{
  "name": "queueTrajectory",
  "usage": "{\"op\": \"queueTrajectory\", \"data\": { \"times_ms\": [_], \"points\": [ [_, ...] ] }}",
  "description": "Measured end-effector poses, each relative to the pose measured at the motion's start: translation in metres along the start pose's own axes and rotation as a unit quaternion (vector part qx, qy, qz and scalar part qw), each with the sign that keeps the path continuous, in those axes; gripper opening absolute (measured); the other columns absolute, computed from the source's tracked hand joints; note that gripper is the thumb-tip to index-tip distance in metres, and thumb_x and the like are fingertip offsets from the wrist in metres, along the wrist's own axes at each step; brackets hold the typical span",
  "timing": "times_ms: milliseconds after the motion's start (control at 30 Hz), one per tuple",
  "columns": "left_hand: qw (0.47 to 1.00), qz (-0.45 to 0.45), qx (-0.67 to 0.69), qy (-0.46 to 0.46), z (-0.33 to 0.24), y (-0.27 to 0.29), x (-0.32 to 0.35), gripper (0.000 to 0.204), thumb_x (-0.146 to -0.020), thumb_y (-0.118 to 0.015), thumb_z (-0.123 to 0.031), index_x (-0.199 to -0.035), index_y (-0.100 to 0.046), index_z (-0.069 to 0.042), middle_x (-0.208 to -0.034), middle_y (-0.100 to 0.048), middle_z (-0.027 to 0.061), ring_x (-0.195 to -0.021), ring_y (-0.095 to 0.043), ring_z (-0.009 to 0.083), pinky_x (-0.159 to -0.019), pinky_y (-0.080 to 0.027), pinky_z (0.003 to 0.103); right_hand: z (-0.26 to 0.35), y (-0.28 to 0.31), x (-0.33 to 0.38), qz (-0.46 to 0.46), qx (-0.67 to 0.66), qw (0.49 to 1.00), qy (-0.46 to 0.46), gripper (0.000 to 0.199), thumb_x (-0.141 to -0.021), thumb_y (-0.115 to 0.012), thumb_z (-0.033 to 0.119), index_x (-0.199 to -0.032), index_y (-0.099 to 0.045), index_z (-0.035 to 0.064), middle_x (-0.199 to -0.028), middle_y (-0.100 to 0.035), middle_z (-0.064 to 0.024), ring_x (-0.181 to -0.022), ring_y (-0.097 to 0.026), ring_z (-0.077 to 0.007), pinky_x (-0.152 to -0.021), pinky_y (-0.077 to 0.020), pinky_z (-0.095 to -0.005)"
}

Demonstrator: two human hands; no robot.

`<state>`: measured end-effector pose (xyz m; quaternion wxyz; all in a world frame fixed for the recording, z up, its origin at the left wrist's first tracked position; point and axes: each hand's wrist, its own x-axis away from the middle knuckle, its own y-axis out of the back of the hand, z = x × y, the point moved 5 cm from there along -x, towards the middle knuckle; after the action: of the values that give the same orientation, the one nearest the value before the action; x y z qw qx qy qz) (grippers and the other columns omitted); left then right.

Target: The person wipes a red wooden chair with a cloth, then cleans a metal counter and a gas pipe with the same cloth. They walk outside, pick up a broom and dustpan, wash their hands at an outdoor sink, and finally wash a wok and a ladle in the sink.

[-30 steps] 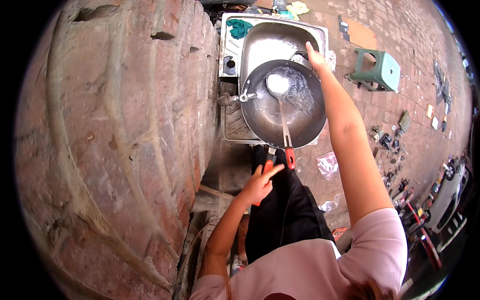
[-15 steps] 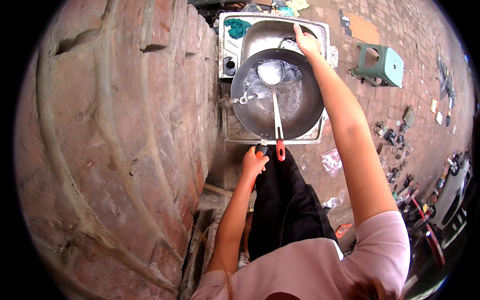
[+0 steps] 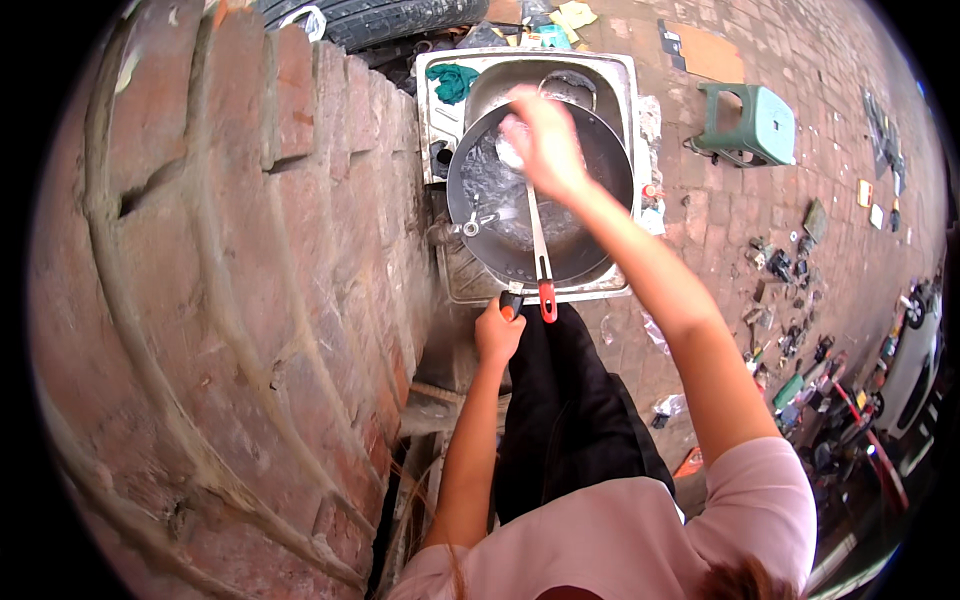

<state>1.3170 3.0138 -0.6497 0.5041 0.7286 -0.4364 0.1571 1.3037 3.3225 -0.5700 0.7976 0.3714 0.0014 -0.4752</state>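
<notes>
A large dark wok (image 3: 595,235) rests over the metal sink (image 3: 628,130), with water in it. My left hand (image 3: 498,330) is closed round its black and orange handle at the near side. A metal ladle (image 3: 538,235) leans in the wok, its red-tipped handle over the near rim. Above the ladle's bowl is my right hand (image 3: 545,145), smeared by motion, so its fingers and any hold do not show. A tap (image 3: 471,228) at the wok's left side runs water into it. Behind the wok, a round-rimmed thing (image 3: 570,82) lies in the basin.
A brick wall (image 3: 240,270) rises close on the left. A green cloth (image 3: 452,82) lies on the sink's far left corner. Beyond is a tyre (image 3: 410,22). To the right stand a green plastic stool (image 3: 768,125) and cardboard (image 3: 712,52), with scattered odds and ends on the brick ground.
My right hand has swung left and nearer, from the wok's far right rim to above the ladle's bowl. My left hand keeps its grip on the handle. The view has shifted slightly.
</notes>
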Motion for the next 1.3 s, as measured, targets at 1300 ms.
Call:
{"op": "queueTrajectory", "data": {
  "times_ms": [1300],
  "points": [
    [0.996,0.054,-0.001,-0.068,-0.128,-0.008,-0.054,0.039,-0.076,-0.07,-0.035,-0.107,-0.063,-0.014,-0.085,-0.052,0.0111,-0.079,-0.055,0.024,-0.069,-0.045,0.034,-0.154,-0.069,0.052,-0.009,0.175,0.926,-0.335,0.068,-0.063,-0.069,0.02,-0.12,-0.038,-0.0035,-0.127,-0.035,-0.021,-0.119,-0.034,-0.0366,-0.101,-0.0293,-0.0443]
  ]
}}
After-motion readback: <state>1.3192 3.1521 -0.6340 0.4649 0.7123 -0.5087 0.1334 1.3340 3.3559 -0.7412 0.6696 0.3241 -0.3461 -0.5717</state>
